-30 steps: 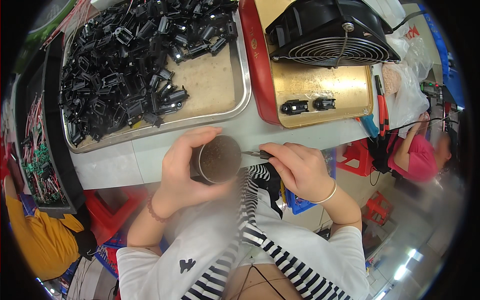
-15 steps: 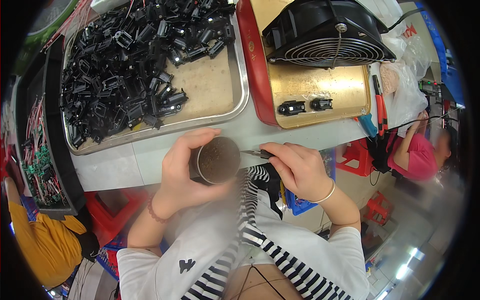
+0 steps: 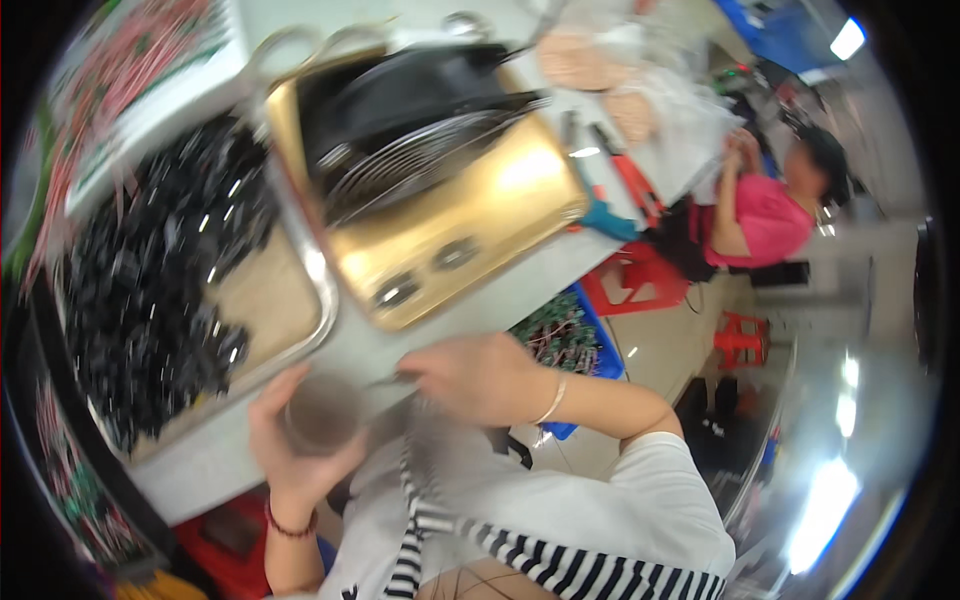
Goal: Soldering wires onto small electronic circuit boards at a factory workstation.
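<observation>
My left hand (image 3: 276, 450) is wrapped round a small round cup (image 3: 324, 414) with a brown inside, held in front of my chest near the table's front edge. What fills the cup is smeared by motion. In my right hand (image 3: 478, 380) is a thin pointed metal tool with a dark grip (image 3: 388, 380), pinched between thumb and fingers. Its tip points left to the cup's rim; whether it touches is too blurred to tell. Beyond the cup lies a metal tray (image 3: 322, 300) heaped with small black plastic housings (image 3: 160, 270).
A gold tray (image 3: 500, 215) carries a black fan (image 3: 400, 130) and two black housings (image 3: 397, 290). Red-handled pliers (image 3: 632, 180) and a blue-handled tool (image 3: 608, 220) lie right of it. A blue crate (image 3: 600, 350) of circuit boards stands below the table. A person in pink (image 3: 765, 220) sits at right.
The whole view has swung and tilted, so the trays and table shift left. Both hands still hold the cup and the tool, close together as before.
</observation>
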The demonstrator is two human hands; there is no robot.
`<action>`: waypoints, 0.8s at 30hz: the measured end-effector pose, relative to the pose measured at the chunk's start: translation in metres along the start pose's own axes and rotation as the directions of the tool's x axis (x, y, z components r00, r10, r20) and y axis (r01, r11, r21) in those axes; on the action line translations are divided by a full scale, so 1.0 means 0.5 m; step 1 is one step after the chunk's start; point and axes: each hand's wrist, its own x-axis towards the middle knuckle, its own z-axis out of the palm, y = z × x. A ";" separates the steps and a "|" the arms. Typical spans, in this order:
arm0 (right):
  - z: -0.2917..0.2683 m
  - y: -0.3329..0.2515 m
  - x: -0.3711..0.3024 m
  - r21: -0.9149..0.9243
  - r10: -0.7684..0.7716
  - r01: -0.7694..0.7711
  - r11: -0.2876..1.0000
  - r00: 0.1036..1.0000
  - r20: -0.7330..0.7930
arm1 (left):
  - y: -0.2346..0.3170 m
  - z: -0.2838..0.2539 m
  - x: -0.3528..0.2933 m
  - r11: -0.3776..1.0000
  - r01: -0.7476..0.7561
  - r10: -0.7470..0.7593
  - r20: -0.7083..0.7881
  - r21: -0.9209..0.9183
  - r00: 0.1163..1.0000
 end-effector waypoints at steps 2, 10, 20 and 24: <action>-0.002 0.001 -0.009 0.016 -0.048 0.049 0.999 0.998 -0.048 | -0.010 0.006 -0.011 0.997 -0.034 0.039 -0.071 0.063 0.997; -0.046 0.015 -0.105 0.286 0.150 -0.096 0.953 0.974 -0.172 | 0.008 0.036 0.005 0.938 -0.091 0.099 -0.010 0.334 0.995; 0.025 0.025 -0.179 0.473 0.187 0.052 0.879 0.876 -0.444 | -0.022 0.021 -0.027 0.982 0.022 0.010 -0.169 0.185 0.986; 0.031 0.046 -0.223 0.604 0.364 -0.039 0.796 0.829 -0.426 | -0.021 0.022 -0.004 0.866 -0.121 0.160 -0.039 0.486 0.986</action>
